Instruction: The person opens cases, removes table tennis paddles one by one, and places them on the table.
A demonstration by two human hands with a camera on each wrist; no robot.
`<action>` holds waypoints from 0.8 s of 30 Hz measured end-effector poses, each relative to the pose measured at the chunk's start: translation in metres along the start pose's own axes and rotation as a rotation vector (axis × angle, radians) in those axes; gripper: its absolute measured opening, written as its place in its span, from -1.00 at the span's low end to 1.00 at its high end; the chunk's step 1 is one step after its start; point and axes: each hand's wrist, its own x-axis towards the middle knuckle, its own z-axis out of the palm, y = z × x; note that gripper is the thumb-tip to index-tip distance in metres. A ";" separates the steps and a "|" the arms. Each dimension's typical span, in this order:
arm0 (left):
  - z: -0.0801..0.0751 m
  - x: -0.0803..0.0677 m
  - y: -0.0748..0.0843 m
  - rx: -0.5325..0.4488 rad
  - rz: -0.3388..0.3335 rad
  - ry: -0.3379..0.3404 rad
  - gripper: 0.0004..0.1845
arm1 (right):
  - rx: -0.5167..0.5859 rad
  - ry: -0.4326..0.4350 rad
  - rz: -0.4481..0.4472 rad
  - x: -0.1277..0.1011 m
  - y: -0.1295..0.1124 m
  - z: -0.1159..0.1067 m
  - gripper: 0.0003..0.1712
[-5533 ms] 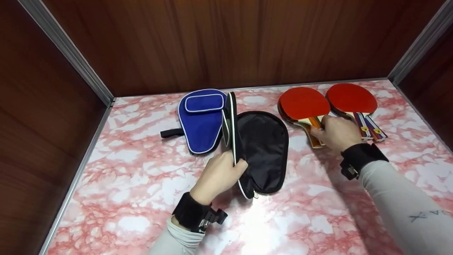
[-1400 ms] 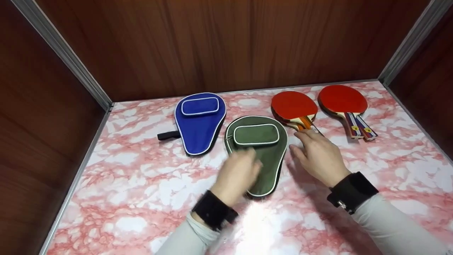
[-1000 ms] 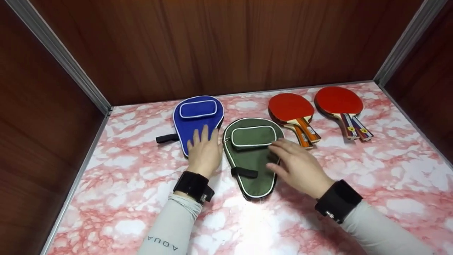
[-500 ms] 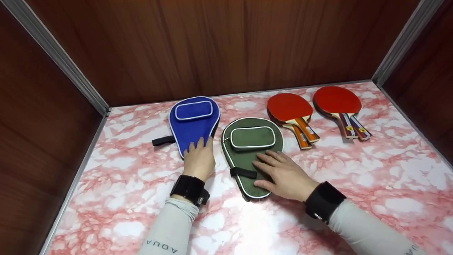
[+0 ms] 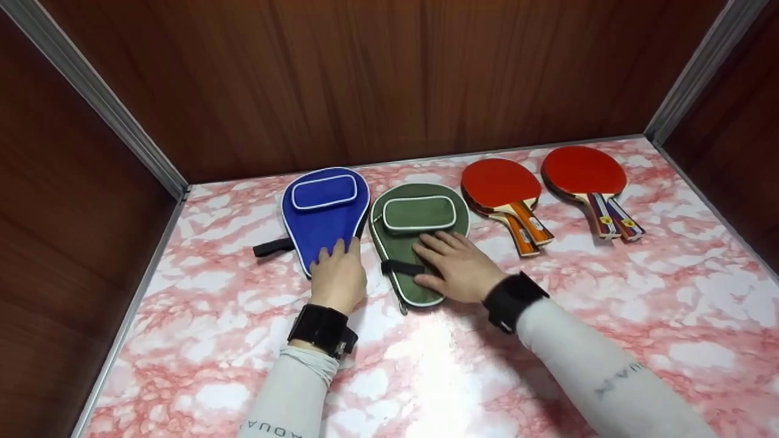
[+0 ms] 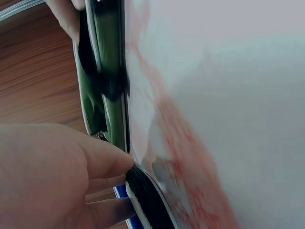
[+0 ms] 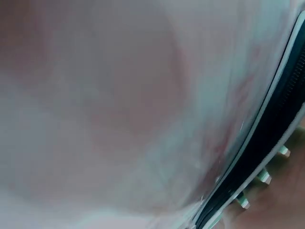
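My left hand (image 5: 339,280) rests at the narrow end of a blue table tennis bat case (image 5: 325,222) with white piping. In the left wrist view, its fingertips touch the blue case's black zip edge (image 6: 150,200). My right hand (image 5: 459,264) lies with spread, fairly straight fingers on the lower half of a green bat case (image 5: 420,215), its thumb near the black strap (image 5: 403,267). Both cases lie flat, pocket side up, side by side with narrow ends toward me. The right wrist view shows the green case's zip edge (image 7: 267,138) and a blurred tabletop.
Two overlapping red bats with orange handles (image 5: 500,184) lie right of the green case. Farther right is another overlapping red pair with striped handles (image 5: 583,170). Wood-grain panels (image 5: 389,79) enclose the marbled table (image 5: 213,340) at the back and sides.
The black case side seen earlier is turned over to green. Since half a second ago, my right hand and the green case have moved away from me and left; the blue case has shifted slightly left.
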 end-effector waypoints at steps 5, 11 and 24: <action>0.000 0.001 -0.002 -0.009 -0.027 0.000 -0.44 | 0.008 0.011 -0.006 0.021 0.012 -0.001 -0.18; -0.021 -0.004 0.009 -0.008 -0.041 -0.046 -0.45 | 0.025 0.019 0.003 0.035 0.029 -0.001 -0.17; -0.027 -0.001 0.015 -0.014 -0.079 -0.107 -0.42 | 0.051 0.002 0.035 0.043 0.032 -0.009 -0.19</action>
